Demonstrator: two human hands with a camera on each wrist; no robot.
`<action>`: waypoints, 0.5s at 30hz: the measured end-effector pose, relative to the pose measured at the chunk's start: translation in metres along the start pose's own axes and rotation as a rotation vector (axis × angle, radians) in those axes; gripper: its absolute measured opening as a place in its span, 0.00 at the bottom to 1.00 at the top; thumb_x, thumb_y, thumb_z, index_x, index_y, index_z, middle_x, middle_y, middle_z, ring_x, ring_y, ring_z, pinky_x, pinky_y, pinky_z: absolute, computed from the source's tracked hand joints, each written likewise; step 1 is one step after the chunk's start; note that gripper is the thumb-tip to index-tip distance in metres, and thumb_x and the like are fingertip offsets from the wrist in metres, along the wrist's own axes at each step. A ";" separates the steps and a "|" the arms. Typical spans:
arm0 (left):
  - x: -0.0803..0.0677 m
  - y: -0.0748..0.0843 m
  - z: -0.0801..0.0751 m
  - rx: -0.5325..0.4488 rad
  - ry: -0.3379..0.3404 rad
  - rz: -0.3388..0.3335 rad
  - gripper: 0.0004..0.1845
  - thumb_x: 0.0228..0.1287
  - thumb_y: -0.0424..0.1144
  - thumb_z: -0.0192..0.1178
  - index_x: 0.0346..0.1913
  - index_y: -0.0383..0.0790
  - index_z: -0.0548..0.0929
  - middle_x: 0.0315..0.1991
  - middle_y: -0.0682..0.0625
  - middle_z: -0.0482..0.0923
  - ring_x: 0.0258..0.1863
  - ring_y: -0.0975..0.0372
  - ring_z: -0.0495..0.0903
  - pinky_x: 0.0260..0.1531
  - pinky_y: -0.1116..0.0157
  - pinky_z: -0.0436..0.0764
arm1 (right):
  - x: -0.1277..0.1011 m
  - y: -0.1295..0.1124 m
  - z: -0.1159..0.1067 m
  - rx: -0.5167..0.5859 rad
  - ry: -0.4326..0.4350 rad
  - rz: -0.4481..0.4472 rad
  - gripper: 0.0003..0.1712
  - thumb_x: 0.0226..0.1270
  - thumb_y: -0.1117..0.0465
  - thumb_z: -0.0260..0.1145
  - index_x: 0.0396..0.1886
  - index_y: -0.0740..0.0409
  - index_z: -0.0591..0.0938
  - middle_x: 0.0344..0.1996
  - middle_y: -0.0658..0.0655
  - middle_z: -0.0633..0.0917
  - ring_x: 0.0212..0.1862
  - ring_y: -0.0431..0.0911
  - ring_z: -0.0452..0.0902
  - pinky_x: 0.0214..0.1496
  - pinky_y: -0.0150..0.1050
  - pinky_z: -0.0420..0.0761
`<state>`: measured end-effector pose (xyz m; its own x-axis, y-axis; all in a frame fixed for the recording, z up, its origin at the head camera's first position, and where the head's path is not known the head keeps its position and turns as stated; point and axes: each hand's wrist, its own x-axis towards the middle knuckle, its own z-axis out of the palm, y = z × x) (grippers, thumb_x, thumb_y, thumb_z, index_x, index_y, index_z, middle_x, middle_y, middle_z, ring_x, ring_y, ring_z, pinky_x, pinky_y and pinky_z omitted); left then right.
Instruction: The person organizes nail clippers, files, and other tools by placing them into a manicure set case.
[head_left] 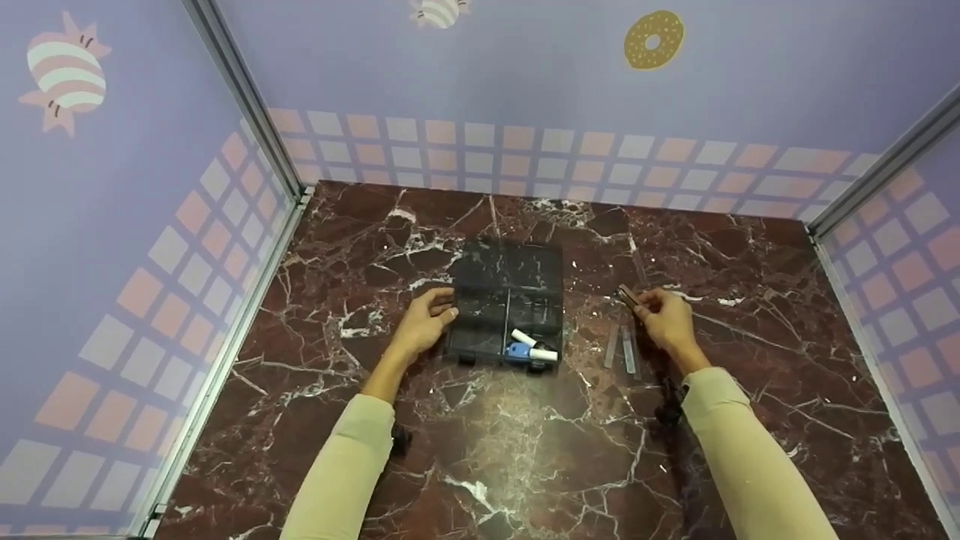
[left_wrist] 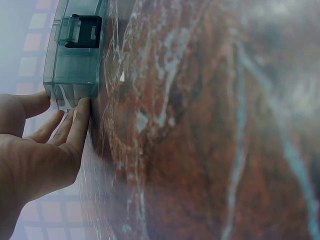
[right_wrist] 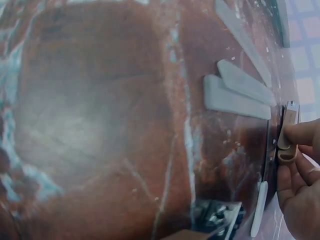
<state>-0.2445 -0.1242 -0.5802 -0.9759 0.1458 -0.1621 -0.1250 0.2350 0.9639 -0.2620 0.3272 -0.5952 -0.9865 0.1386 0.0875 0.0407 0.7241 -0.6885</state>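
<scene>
A dark see-through compartment box [head_left: 480,307] lies on the stone tabletop, its latches facing me. My left hand [head_left: 424,327] grips its left side. In the left wrist view the thumb is at the box's upper edge, and the fingers [left_wrist: 75,125] reach its side wall close to the table. Right of the box, my right hand [head_left: 667,319] pinches a small metal nail clipper [right_wrist: 287,127] between thumb and fingers. Several pale flat strips [right_wrist: 237,97] lie beside this hand. White sticks [head_left: 544,355] and a blue piece [head_left: 517,349] show in the box's front right compartment.
The red-brown marbled tabletop [head_left: 525,450] is bounded by a patterned back wall [head_left: 525,82] and side walls with metal edge strips [head_left: 232,307]. Small white specks [head_left: 592,281] are scattered between the box and the right hand.
</scene>
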 end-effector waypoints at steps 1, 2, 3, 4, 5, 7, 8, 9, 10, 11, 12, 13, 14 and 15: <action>0.000 0.000 0.000 0.001 -0.001 -0.001 0.27 0.80 0.32 0.60 0.76 0.33 0.71 0.73 0.34 0.72 0.71 0.44 0.74 0.63 0.48 0.80 | 0.000 0.000 -0.001 0.000 -0.004 0.001 0.07 0.72 0.68 0.70 0.45 0.68 0.87 0.39 0.66 0.89 0.42 0.57 0.83 0.46 0.45 0.78; 0.000 0.000 0.001 0.003 -0.001 -0.002 0.26 0.80 0.32 0.60 0.76 0.33 0.72 0.73 0.34 0.72 0.71 0.45 0.74 0.63 0.48 0.80 | 0.000 0.000 -0.002 0.002 -0.007 0.000 0.06 0.72 0.69 0.70 0.45 0.68 0.87 0.39 0.66 0.89 0.41 0.56 0.82 0.45 0.44 0.77; 0.000 0.000 0.001 0.006 -0.003 -0.002 0.27 0.80 0.32 0.60 0.76 0.33 0.71 0.73 0.35 0.72 0.71 0.45 0.74 0.63 0.48 0.80 | -0.001 0.000 -0.003 0.001 -0.010 -0.005 0.06 0.71 0.69 0.70 0.44 0.68 0.87 0.38 0.65 0.89 0.40 0.55 0.82 0.44 0.42 0.77; 0.001 0.000 0.002 0.008 -0.004 -0.004 0.27 0.80 0.32 0.60 0.77 0.34 0.71 0.73 0.35 0.71 0.71 0.45 0.74 0.64 0.48 0.80 | -0.001 0.000 -0.005 0.006 -0.014 -0.012 0.06 0.71 0.69 0.71 0.44 0.68 0.87 0.38 0.65 0.89 0.39 0.53 0.82 0.43 0.41 0.77; 0.001 -0.001 0.002 0.011 -0.007 -0.002 0.27 0.80 0.32 0.60 0.77 0.34 0.71 0.73 0.35 0.71 0.71 0.45 0.74 0.64 0.48 0.80 | -0.002 0.000 -0.005 0.017 -0.018 -0.022 0.06 0.71 0.69 0.71 0.44 0.68 0.87 0.37 0.65 0.89 0.38 0.52 0.81 0.42 0.39 0.76; 0.001 -0.002 0.002 0.009 -0.011 -0.002 0.27 0.80 0.32 0.60 0.77 0.33 0.71 0.73 0.35 0.71 0.71 0.45 0.74 0.64 0.48 0.80 | -0.003 0.000 -0.006 0.036 -0.022 -0.047 0.06 0.71 0.70 0.71 0.44 0.68 0.87 0.36 0.64 0.88 0.36 0.49 0.80 0.40 0.35 0.75; 0.001 -0.002 0.002 0.007 -0.011 -0.003 0.27 0.80 0.31 0.60 0.76 0.33 0.71 0.73 0.35 0.71 0.71 0.45 0.74 0.64 0.48 0.80 | -0.004 -0.002 -0.006 0.049 -0.027 -0.059 0.06 0.71 0.70 0.71 0.44 0.68 0.87 0.36 0.64 0.88 0.36 0.48 0.80 0.39 0.34 0.75; 0.001 -0.003 0.001 0.003 -0.011 -0.002 0.27 0.79 0.31 0.60 0.76 0.32 0.71 0.73 0.34 0.71 0.71 0.44 0.74 0.64 0.48 0.80 | -0.004 -0.003 -0.006 0.069 -0.038 -0.073 0.06 0.71 0.70 0.71 0.45 0.69 0.87 0.36 0.64 0.88 0.36 0.48 0.80 0.38 0.32 0.75; 0.001 -0.003 0.001 -0.004 -0.010 -0.001 0.27 0.79 0.31 0.60 0.76 0.32 0.71 0.73 0.34 0.71 0.71 0.44 0.74 0.64 0.48 0.80 | -0.005 -0.005 -0.006 0.091 -0.049 -0.085 0.06 0.71 0.70 0.71 0.45 0.69 0.87 0.36 0.65 0.88 0.36 0.48 0.80 0.38 0.31 0.75; 0.002 -0.003 0.001 -0.012 -0.007 -0.002 0.27 0.79 0.30 0.60 0.76 0.32 0.71 0.73 0.34 0.72 0.71 0.44 0.74 0.64 0.48 0.80 | -0.005 -0.008 -0.005 0.113 -0.062 -0.095 0.07 0.71 0.71 0.71 0.45 0.70 0.87 0.37 0.65 0.88 0.37 0.48 0.80 0.38 0.30 0.75; 0.002 -0.003 0.000 -0.022 -0.003 -0.004 0.26 0.78 0.30 0.60 0.76 0.32 0.72 0.72 0.34 0.72 0.71 0.44 0.74 0.64 0.48 0.80 | -0.005 -0.012 -0.004 0.129 -0.073 -0.107 0.06 0.71 0.71 0.71 0.45 0.69 0.87 0.38 0.65 0.88 0.38 0.49 0.81 0.39 0.29 0.76; 0.002 -0.002 0.000 -0.030 0.001 -0.006 0.26 0.78 0.30 0.61 0.75 0.32 0.72 0.72 0.34 0.72 0.71 0.45 0.75 0.64 0.48 0.80 | -0.005 -0.016 -0.002 0.146 -0.089 -0.120 0.07 0.71 0.71 0.71 0.46 0.69 0.87 0.38 0.65 0.88 0.39 0.50 0.82 0.40 0.29 0.76; 0.002 -0.002 0.000 -0.038 0.004 -0.008 0.26 0.78 0.30 0.61 0.75 0.32 0.72 0.72 0.34 0.73 0.71 0.45 0.75 0.64 0.48 0.80 | -0.005 -0.021 -0.001 0.165 -0.107 -0.137 0.07 0.71 0.72 0.71 0.46 0.69 0.86 0.39 0.66 0.88 0.41 0.51 0.83 0.41 0.29 0.77; 0.002 -0.002 0.000 -0.046 0.006 -0.010 0.26 0.78 0.30 0.61 0.75 0.32 0.72 0.72 0.34 0.73 0.71 0.45 0.75 0.65 0.48 0.80 | -0.006 -0.026 0.001 0.181 -0.124 -0.152 0.07 0.71 0.72 0.71 0.46 0.69 0.86 0.39 0.66 0.88 0.41 0.52 0.83 0.41 0.30 0.78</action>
<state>-0.2465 -0.1247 -0.5822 -0.9757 0.1377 -0.1707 -0.1427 0.1924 0.9709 -0.2578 0.3066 -0.5783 -0.9915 -0.0545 0.1185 -0.1275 0.5962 -0.7927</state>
